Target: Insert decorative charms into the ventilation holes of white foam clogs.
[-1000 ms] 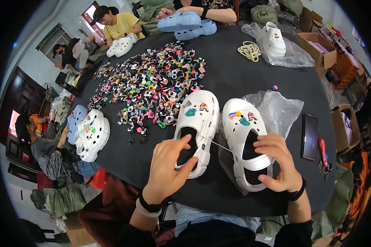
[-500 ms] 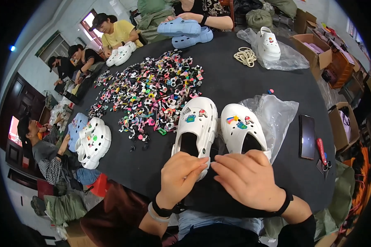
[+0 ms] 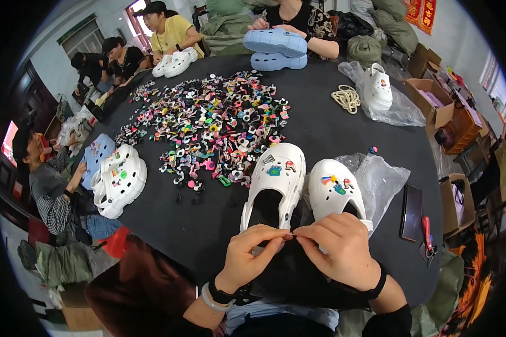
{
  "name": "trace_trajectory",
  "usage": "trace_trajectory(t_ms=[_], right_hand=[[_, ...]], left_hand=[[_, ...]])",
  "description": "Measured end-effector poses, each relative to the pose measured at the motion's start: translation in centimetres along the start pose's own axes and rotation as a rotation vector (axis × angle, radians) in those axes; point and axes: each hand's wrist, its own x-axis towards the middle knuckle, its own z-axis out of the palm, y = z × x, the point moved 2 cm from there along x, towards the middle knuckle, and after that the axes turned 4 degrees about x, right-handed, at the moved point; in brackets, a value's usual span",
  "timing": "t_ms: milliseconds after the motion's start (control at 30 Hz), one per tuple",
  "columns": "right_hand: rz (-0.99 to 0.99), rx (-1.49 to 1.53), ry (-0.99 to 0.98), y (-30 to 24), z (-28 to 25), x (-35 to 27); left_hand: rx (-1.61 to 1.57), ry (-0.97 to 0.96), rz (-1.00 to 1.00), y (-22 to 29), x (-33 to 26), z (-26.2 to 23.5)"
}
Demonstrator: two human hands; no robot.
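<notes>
Two white clogs stand side by side on the black table (image 3: 320,129) in front of me, the left clog (image 3: 275,180) and the right clog (image 3: 334,194), each with small coloured charms on its toe. My left hand (image 3: 252,253) and my right hand (image 3: 340,247) meet at their fingertips just below the heels, pinching something tiny and thin between them; I cannot tell what it is. My right hand covers the heel of the right clog.
A big heap of coloured charms (image 3: 213,126) lies beyond the clogs. A clear plastic bag (image 3: 379,180), a dark phone (image 3: 411,205) and red snips (image 3: 427,238) lie to the right. Other people sit around the table with white clogs (image 3: 118,180) and blue clogs (image 3: 275,48).
My hands have come off the two clogs and drawn together near the table's front edge, fingertips now pinched together. The clogs stay where they were.
</notes>
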Motion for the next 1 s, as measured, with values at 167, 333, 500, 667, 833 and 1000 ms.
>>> trace_trajectory(t_ms=[167,333,500,667,833,1000], right_hand=[[0.049,0.121,-0.042,0.7,0.3,0.4],[0.078,0.194,-0.095,1.3,0.7,0.9],[0.146,0.309,-0.155,2.0,1.0,0.9],[0.152,0.337,-0.201,1.5,0.9,1.2],[0.118,0.337,-0.184,1.7,1.1,1.1],[0.079,0.324,-0.175,1.7,1.8,0.6]], left_hand=[[-0.083,0.023,-0.008,-1.1,0.2,-0.1],[-0.115,0.007,-0.02,-1.2,0.2,0.0],[-0.158,0.022,-0.072,-1.4,0.1,0.3],[-0.163,0.038,-0.104,-1.3,0.1,0.3],[-0.186,0.014,-0.126,-1.4,0.2,0.2],[-0.233,-0.012,-0.152,-1.6,0.2,-0.2]])
